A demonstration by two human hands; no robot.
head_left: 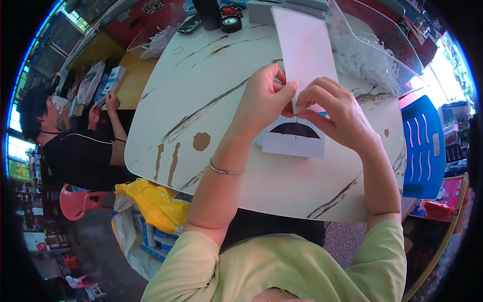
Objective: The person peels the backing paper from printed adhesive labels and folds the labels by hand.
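A long white sheet [307, 48], of paper or thin card, stands up over the table between my hands. My left hand [266, 95] pinches its lower left edge between thumb and fingers. At its lower end, the fingers of my right hand [337, 113] are bent and closed on it, their tips close to the left thumb. Just below my hands, a white piece printed with a black umbrella [294, 138] lies on the table; my fingers partly cover its upper part. Whether it is a flat box or a card, I cannot tell.
The marble-patterned table [201, 75] carries a clear bin [372, 55] of plastic bags at right, plus a black cylinder [207, 14] and tape roll [231, 23] at back. A blue chair [425, 146] stands right, a yellow bag [153, 204] lower left. Another person [80, 151] sits left.
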